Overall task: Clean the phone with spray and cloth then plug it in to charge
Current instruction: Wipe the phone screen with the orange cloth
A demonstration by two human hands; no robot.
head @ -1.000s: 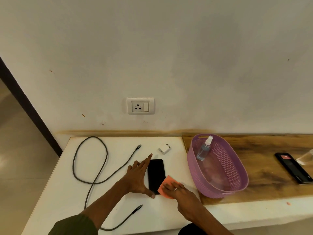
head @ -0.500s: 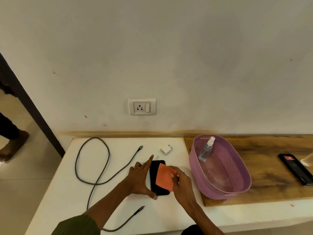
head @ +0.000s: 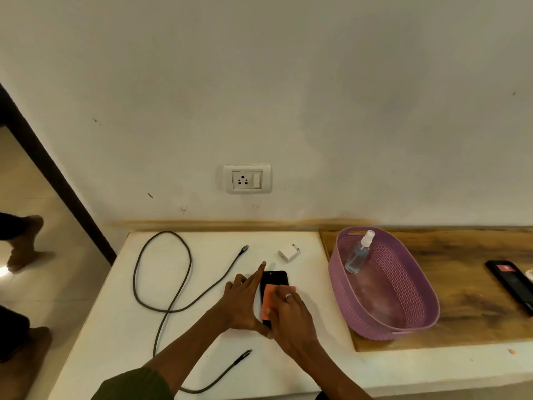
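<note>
Phone (head: pixel 274 280) flat on worktop (head: pixel 202 284), mid-wipe. Left hand (head: pixel 243 303) spread open, bracing its 9 o'clock edge; right hand (head: pixel 288 311) pressing cloth (head: pixel 269 295) flat on screen. Spray (head: pixel 359 252) parked in basket (head: pixel 403 316), likely done. Left: cable (head: pixel 184 284), adapter (head: pixel 288 252), socket (head: pixel 247 179) at 12 o'clock, all unconnected.

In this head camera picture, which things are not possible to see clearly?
- Phone: its lower part is hidden by the orange cloth and the right hand; whether the screen is clean cannot be told.
- Second dark phone: cut off by the right edge.
- Spray bottle: too small to judge the liquid level.
- Wall switch: on or off is unclear.
</note>
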